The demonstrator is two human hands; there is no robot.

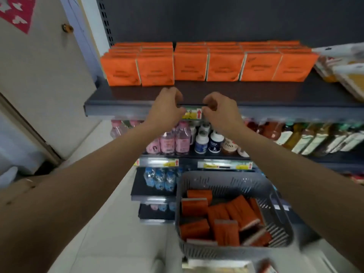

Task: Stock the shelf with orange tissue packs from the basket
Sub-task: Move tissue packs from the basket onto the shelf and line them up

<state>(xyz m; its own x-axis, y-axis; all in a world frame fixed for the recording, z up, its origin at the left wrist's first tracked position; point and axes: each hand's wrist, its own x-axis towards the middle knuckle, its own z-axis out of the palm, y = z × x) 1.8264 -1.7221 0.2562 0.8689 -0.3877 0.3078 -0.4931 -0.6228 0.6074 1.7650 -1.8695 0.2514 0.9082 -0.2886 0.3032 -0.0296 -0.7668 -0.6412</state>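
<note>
Rows of orange tissue packs (189, 66) stand upright on the dark shelf (275, 93), filling its back and leaving a bare strip along the front. My left hand (167, 107) and my right hand (218, 109) hover at the shelf's front edge, fingers curled, nothing held in either. Between them sits a yellow price tag (192, 114). Below, a grey basket (222, 180) holds several loose orange tissue packs (220, 217) lying at mixed angles.
Pale packaged goods (342, 69) lie at the shelf's right end. The shelf below carries pink bottles (173, 140), white jars (208, 140) and juice bottles (307, 136). Blue-capped water bottles (159, 179) sit lower. A beige door (39, 75) stands to the left.
</note>
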